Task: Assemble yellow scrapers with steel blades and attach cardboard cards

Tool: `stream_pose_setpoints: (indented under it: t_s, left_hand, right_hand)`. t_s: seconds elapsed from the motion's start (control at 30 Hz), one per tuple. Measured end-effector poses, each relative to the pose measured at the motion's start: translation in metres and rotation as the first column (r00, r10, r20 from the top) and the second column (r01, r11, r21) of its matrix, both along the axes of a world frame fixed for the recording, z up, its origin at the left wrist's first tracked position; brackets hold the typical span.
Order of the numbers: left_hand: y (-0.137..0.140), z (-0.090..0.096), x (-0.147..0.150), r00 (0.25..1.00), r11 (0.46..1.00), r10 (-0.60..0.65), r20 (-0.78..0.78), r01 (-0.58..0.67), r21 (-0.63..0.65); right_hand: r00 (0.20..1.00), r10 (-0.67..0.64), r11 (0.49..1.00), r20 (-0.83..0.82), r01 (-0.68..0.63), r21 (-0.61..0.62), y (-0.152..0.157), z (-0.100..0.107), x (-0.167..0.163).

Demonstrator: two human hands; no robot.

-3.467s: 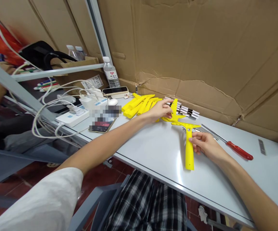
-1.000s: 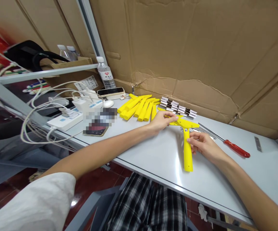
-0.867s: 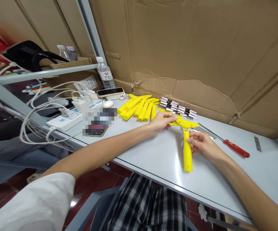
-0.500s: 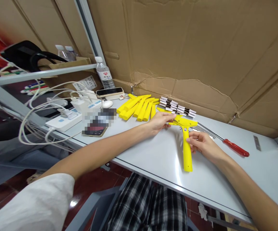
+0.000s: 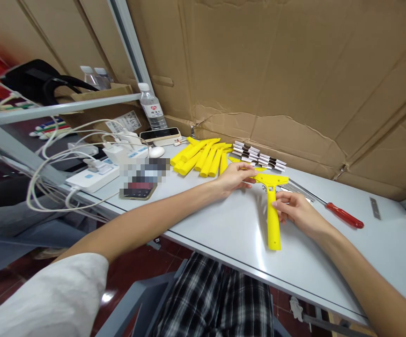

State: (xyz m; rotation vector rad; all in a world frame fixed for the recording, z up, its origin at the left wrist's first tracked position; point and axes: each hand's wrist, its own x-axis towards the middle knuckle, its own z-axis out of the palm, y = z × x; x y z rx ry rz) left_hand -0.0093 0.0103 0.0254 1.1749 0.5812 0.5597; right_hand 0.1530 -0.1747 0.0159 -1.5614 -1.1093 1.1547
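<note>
A yellow T-shaped scraper is held between my two hands just above the white table, its handle pointing toward me. My right hand is closed, fingers and thumb pinching the handle from the right. The left end of the scraper's head is pinched by my left hand, whose fingers cover that end. Behind my left hand lies a pile of similar yellow scraper handles. A stack of white and brown strips sits behind the scraper. Small dark bits, too small to name, and thin metal strips lie partly hidden behind it.
A screwdriver with a red handle and a small metal plate lie to the right. To the left are a phone, a power strip with tangled cables, and a water bottle. Cardboard walls the back.
My left hand's fingers have shifted slightly at the end of the scraper's head. The right hand and the scraper's handle have hardly moved.
</note>
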Motion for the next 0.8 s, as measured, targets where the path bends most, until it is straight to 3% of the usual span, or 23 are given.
stream_pose_setpoints:
  t_s: [0.2,0.5,0.8]
  left_hand:
    - [-0.0004,-0.0002,-0.0005,0.998,0.999,-0.037,0.044,0.038,-0.013]
    - [0.0004,-0.0007,0.0054,0.993,0.984,-0.035,0.113,0.054,-0.172]
    - [-0.0007,-0.0050,0.0059,0.988,0.984,-0.038,0.148,0.063,-0.165]
  right_hand:
    - [1.000,-0.001,1.000,0.007,0.001,-0.007,-0.0004,-0.0001,0.0004]
    - [1.000,0.000,1.000,0.017,-0.001,0.019,-0.0008,-0.0053,0.0058]
    - [1.000,0.004,1.000,0.012,-0.004,0.018,-0.0010,-0.0014,0.0025]
